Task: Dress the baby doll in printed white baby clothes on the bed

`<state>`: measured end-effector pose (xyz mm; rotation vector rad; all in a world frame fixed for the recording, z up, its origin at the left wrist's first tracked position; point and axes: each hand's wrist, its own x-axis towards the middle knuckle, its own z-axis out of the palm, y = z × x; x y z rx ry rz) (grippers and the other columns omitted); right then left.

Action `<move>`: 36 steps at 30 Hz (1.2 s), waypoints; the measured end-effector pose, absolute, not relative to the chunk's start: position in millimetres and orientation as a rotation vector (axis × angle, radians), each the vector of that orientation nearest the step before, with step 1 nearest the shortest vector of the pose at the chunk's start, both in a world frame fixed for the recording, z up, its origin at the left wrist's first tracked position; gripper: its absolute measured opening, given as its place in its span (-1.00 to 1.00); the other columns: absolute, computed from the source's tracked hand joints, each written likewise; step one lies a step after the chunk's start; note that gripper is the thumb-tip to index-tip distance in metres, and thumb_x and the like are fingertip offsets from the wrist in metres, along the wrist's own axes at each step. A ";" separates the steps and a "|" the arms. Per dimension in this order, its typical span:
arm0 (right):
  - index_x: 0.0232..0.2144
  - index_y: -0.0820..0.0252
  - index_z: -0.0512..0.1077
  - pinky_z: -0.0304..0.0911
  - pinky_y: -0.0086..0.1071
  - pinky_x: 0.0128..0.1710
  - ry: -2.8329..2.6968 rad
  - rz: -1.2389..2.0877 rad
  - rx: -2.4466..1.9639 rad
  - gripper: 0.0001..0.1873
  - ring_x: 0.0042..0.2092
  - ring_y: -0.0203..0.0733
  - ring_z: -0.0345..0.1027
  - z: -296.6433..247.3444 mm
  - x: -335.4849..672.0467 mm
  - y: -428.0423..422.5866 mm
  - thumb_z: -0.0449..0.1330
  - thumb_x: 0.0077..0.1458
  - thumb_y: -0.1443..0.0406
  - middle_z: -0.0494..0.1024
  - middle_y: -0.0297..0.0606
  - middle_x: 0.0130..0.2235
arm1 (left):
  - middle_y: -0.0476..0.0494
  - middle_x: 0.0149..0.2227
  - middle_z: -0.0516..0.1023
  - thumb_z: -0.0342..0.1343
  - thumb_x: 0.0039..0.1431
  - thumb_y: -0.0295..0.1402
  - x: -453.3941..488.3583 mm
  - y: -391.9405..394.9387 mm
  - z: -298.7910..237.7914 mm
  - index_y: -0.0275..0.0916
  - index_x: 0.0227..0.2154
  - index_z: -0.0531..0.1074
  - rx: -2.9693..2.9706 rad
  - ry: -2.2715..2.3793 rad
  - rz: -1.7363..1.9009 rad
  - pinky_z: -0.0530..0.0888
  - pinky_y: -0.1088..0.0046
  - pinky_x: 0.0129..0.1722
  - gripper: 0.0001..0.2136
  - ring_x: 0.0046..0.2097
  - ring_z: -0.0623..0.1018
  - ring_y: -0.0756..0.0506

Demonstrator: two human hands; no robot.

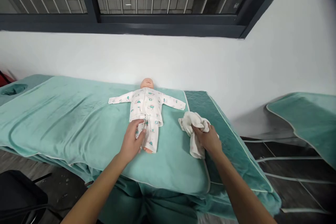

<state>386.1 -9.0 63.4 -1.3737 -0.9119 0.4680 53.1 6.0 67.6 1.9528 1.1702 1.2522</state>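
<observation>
A baby doll (147,83) lies on its back on a green-covered bed, head toward the wall. It wears a white patterned pajama top (148,102) with both sleeves stretched out sideways, and matching pants (151,134). My left hand (133,136) rests at one leg of the pants, fingers apart and holding nothing; its contact with the cloth is partly hidden. To the right of the doll, my right hand (208,140) is closed around a bunched white cloth (195,122) just above or on the bed. Part of the cloth is hidden behind my fingers.
The green bed cover (65,112) spreads left and right, with a darker green layer (225,140) at the right. Beyond is a white wall (162,57) under a dark window frame (168,28). A black chair (21,196) stands lower left; another green cover (309,115) hangs at right.
</observation>
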 end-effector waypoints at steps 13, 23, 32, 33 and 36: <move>0.15 -0.01 0.30 0.06 0.17 0.29 -1.436 0.108 -1.401 -0.52 0.32 0.07 0.11 77.2 251.5 74.8 0.19 0.18 0.20 0.25 -0.08 0.27 | -0.20 0.02 0.54 0.01 0.30 -0.36 74.2 194.6 82.6 -0.16 -0.06 0.48 2.043 1.225 1.371 0.40 0.17 0.17 -0.77 0.12 0.48 -0.16; -0.05 0.04 0.45 0.32 -0.18 0.06 -1.462 0.558 -1.248 -0.75 0.13 -0.09 0.32 58.2 246.7 223.2 0.09 0.27 0.20 0.46 -0.20 0.06 | -0.19 0.11 0.54 -0.04 0.34 -0.35 108.3 264.4 69.7 -0.20 -0.01 0.51 2.102 1.202 1.163 0.36 0.16 0.25 -0.72 0.18 0.46 -0.18; 0.02 0.01 0.45 0.18 -0.03 0.23 -1.549 0.488 -1.323 -0.70 0.17 -0.04 0.26 61.1 247.8 217.1 0.06 0.30 0.21 0.42 -0.19 0.12 | -0.20 0.08 0.54 -0.01 0.33 -0.34 108.9 263.6 67.6 -0.20 -0.05 0.54 2.108 1.306 1.210 0.36 0.11 0.25 -0.74 0.17 0.45 -0.20; 0.01 0.01 0.46 0.17 -0.03 0.23 -1.547 0.482 -1.323 -0.70 0.17 -0.04 0.26 60.9 247.6 217.6 0.06 0.30 0.21 0.42 -0.19 0.11 | -0.19 0.07 0.55 -0.01 0.33 -0.34 108.9 263.7 67.3 -0.20 -0.05 0.54 2.120 1.308 1.215 0.35 0.12 0.26 -0.74 0.17 0.45 -0.19; -0.02 0.02 0.48 0.18 -0.04 0.24 -1.521 0.483 -1.321 -0.72 0.17 -0.04 0.28 59.7 247.2 217.6 0.06 0.30 0.20 0.42 -0.20 0.11 | -0.17 0.07 0.55 -0.03 0.34 -0.35 108.8 263.2 67.9 -0.21 -0.06 0.54 2.133 1.306 1.212 0.35 0.15 0.26 -0.73 0.16 0.45 -0.17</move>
